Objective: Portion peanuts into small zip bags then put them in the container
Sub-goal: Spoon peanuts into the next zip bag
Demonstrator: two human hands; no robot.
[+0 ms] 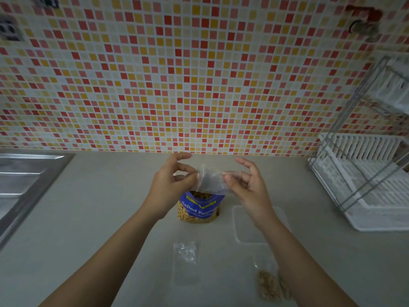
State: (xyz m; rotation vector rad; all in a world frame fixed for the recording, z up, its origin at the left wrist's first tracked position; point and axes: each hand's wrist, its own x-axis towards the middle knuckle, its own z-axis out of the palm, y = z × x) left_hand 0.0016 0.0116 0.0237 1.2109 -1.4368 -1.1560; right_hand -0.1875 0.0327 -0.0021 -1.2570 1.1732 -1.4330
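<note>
Head view: both hands pinch crinkly clear zip bag.

Left hand and right hand were bare. Left forearm and right forearm were bare along all the length in view, down to the lower edge; both slim. Right thumbnail was short and plain. Other nails were too blurred to judge

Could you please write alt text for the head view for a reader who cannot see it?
The left hand and right hand pinch a small clear zip bag above an open peanut bag on a counter. A clear container, empty zip bags and a filled bag lie nearby.
</note>
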